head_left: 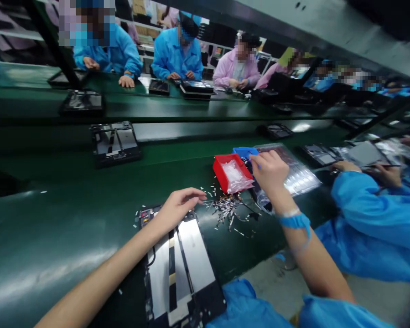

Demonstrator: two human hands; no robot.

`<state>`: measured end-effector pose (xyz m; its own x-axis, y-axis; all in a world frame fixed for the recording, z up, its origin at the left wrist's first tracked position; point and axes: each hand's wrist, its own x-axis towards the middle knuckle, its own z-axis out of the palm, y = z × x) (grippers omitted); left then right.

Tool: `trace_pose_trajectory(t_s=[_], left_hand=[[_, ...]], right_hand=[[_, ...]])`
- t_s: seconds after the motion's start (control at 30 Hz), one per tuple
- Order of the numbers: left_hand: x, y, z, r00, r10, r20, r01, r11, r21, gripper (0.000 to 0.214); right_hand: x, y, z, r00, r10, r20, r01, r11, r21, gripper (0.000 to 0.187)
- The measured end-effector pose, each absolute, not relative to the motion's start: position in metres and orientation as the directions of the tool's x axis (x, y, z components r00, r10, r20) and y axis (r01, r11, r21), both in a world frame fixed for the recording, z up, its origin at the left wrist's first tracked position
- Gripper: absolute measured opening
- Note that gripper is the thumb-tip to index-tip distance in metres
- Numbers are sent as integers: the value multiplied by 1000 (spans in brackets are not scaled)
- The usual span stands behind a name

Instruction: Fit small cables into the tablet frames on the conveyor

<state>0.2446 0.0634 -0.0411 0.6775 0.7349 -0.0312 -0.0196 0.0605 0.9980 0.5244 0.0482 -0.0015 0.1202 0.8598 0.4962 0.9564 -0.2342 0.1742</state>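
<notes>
An opened tablet [197, 255] with silver battery panels and dark ribbon cables lies face up in front of me. Over its far end reaches my left hand [182, 204], fingers stretched out to the right and nothing visible in them. My right hand [270, 172] is above the near side of a blue bin [244, 151], its fingertips pinched together; anything between them is too small to make out. Just left of that hand sits a red bin [221, 171] with clear plastic bits inside. A loose pile of small thin parts [227, 207] is spread between my hands.
Behind the right hand lies a clear plastic tray [300, 175]. Another opened tablet [116, 142] is farther off to the left. A co-worker's blue sleeve [355, 218] comes close on the right. People sit across the green bench [71, 196], and a metal shelf edge [293, 36] hangs overhead.
</notes>
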Motion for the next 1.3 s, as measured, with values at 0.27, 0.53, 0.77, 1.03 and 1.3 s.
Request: trace_pose_trajectory(t_s=[0.27, 0.53, 0.77, 1.03, 1.3], left_hand=[[255, 45, -46, 697, 712, -80, -178, 281, 943, 34], [251, 39, -35, 621, 783, 27, -183, 111, 977, 16], [248, 51, -42, 683, 722, -113, -143, 284, 948, 32], [252, 61, -52, 677, 717, -167, -198, 396, 897, 55], [251, 51, -45, 660, 737, -143, -71, 251, 965, 69]], right_hand=[[412, 16, -20, -448, 568, 690, 857, 494, 150, 22], [396, -4, -4, -360, 580, 731, 868, 495, 34, 13], [428, 20, -16, -216, 628, 748, 945, 326, -1, 15], [431, 24, -39, -160, 666, 728, 943, 322, -87, 16], [384, -2, -25, -342, 682, 646, 892, 453, -6, 8]])
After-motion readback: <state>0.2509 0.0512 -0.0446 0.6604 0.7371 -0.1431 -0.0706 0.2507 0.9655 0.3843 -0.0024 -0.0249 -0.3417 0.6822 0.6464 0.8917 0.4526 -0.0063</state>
